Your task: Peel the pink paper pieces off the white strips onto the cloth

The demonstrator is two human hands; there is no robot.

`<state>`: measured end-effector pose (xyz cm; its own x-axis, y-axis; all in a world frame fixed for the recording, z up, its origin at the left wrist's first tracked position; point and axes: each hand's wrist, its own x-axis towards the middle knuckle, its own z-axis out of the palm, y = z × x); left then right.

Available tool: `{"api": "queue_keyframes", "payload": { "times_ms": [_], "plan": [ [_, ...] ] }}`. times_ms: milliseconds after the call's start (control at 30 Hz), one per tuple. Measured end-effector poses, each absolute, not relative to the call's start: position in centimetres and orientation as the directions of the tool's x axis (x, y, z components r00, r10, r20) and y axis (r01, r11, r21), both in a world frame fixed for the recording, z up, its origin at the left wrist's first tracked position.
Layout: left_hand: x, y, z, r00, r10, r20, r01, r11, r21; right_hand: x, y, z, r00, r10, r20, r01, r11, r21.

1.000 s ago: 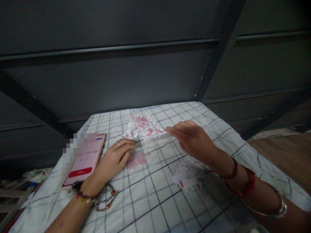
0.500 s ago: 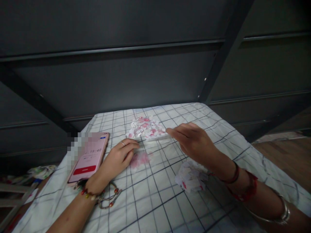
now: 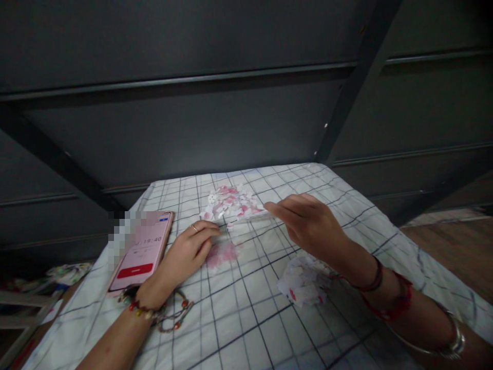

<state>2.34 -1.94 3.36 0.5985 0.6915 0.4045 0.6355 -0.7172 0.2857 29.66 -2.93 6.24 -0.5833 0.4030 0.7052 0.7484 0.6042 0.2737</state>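
My right hand (image 3: 310,221) is closed in a pinch on a thin pale stick-like thing (image 3: 254,218), which points left along the near edge of a heap of small white and pink paper-like pieces (image 3: 231,201). One tiny piece (image 3: 230,225) is near its left end. My left hand (image 3: 192,249) rests on the cloth, fingers loosely bent and thumb apart, with nothing seen in it. Just right of its thumb lies a pink translucent patch (image 3: 224,254). Below my right wrist sits a second pile of crumpled whitish scraps (image 3: 302,282), with red specks.
A white cloth with dark grid lines (image 3: 246,318) covers the surface. At the left lies a phone in a pink case (image 3: 138,252), its screen lit. A dark grey panelled wall (image 3: 215,128) rises behind the far edge. Wooden floor (image 3: 450,244) shows at right.
The stick-like thing has shifted slightly, and a tiny piece now shows near its left end. Both hands stay almost in the same place.
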Motion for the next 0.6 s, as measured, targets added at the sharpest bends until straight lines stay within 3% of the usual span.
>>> {"api": "queue_keyframes", "payload": {
  "times_ms": [333,600],
  "plan": [
    [2.44,-2.04,3.36,0.599,0.687,0.412,0.639,-0.72,0.272,29.63,-3.04,6.25,-0.621,0.388,0.681,0.709,0.648,0.277],
    [2.31,-1.97,3.23,0.597,0.679,0.427,0.631,-0.726,0.273,30.36,-3.28,6.85,-0.586,0.42,0.693,0.761,0.579,0.292]
  ]
}}
